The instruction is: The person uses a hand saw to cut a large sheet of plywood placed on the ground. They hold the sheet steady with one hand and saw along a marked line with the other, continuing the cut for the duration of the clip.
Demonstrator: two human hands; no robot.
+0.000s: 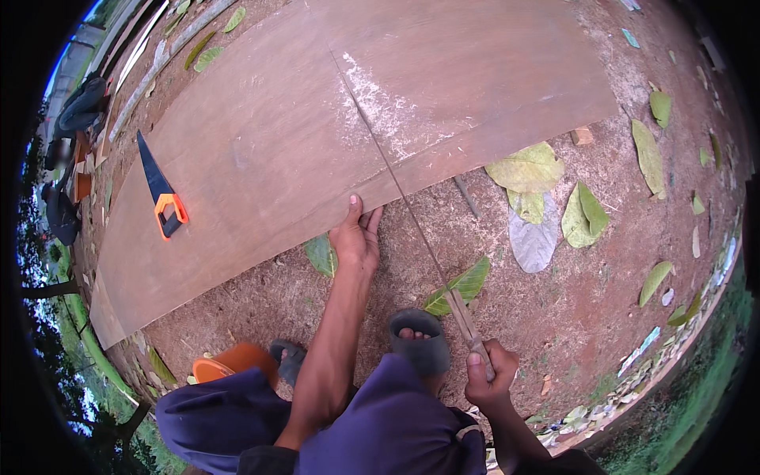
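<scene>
Two hands are at work in your head view, one on the board and one on a saw. Your left hand (356,237) reaches forward and presses on the near edge of the board (261,150), thumb on top, fingers curled at the edge, so it steadies the sheet rather than gripping it. Your right hand (489,378) sits low and to the right, closed in a fist around the wooden handle of the saw (412,222). Its thin blade runs up and to the left from that fist, crosses the bare ground and enters the board just right of your left hand, lying along a cut line that continues across the sheet. Pale sawdust (388,111) lies on the board to the right of that line.

The board is a large brown sheet lying flat on reddish dirt, filling the upper middle of the view. A second handsaw (161,192), dark blade with an orange handle, rests on the left part of the board, well apart from both hands. Your foot (418,339) in a sandal stands between your arms, beside the saw handle. Big dry leaves (546,198) lie scattered on the ground to the right of the board. An orange bucket (229,362) shows near your left knee.
</scene>
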